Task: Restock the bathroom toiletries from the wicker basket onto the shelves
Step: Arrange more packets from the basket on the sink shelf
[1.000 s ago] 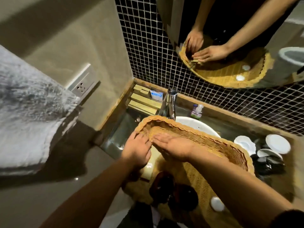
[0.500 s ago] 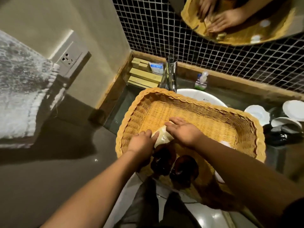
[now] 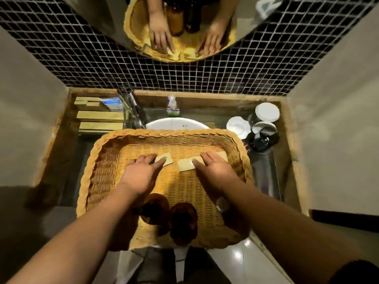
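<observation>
Both hands flat, apart: left hand point(image 3: 141, 173) and right hand point(image 3: 215, 171) seemingly press separate packets point(image 3: 164, 158).

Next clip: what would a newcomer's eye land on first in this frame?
The big wicker basket fills the centre, sitting over the white sink. Inside it the left hand and right hand each lie flat on a small tan packet, the other packet beside it. Two brown bottles stand at the basket's near end, and the round mirror above repeats the scene.

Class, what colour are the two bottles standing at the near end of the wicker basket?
Dark amber brown bottles, seen best in the head view.
</observation>
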### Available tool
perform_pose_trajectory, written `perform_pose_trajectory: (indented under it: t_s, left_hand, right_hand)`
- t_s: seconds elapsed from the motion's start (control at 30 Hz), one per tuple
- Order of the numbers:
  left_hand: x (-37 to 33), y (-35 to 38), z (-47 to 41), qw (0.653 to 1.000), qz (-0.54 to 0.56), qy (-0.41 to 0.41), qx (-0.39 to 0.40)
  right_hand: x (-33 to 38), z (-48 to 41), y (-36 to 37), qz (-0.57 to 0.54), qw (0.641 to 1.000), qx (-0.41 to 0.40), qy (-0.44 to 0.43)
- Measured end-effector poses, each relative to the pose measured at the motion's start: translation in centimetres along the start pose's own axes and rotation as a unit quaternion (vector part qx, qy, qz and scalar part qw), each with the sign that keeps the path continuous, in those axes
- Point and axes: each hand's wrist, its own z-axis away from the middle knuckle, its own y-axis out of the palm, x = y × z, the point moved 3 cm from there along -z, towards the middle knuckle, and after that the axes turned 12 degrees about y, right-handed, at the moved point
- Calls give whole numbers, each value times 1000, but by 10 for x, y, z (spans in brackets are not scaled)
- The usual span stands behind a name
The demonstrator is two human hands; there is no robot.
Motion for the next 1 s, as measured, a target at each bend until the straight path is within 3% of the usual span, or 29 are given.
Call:
perform_pose_trajectory:
  t_s: [0.07, 0.17, 0.3, 0.43, 0.57, 0.7, 0.83, 1.0]
  left_hand:
    - [1, 6, -1, 1000, 1, -4, 5]
    - [6, 17, -1, 999, -14, 13, 29]
    - [-1, 14, 1, 998, 1, 40, -56]
    - [-3, -10, 3, 997, 42, 39, -59]
    - [6, -59, 4, 995, 17, 70, -72]
    - [32, -118, 10, 990, 6, 67, -128]
    - [65, -163, 13, 989, -39, 49, -135]
    - [101, -183, 24, 989, -80, 26, -119]
  right_hand:
    - [6, -2, 4, -5, 1000, -25, -11]
    - [15, 3, 7, 48, 999, 1, -13]
    - [19, 3, 3, 113, 992, -36, -42]
    - [27, 5, -15, 122, 990, -40, -53]
    - [45, 8, -60, 73, 996, -49, -33]
    - [63, 11, -121, 131, 981, -131, -56]
    - [81, 1, -176, 159, 969, -183, -46]
    - [102, -13, -211, 171, 967, -183, -43]
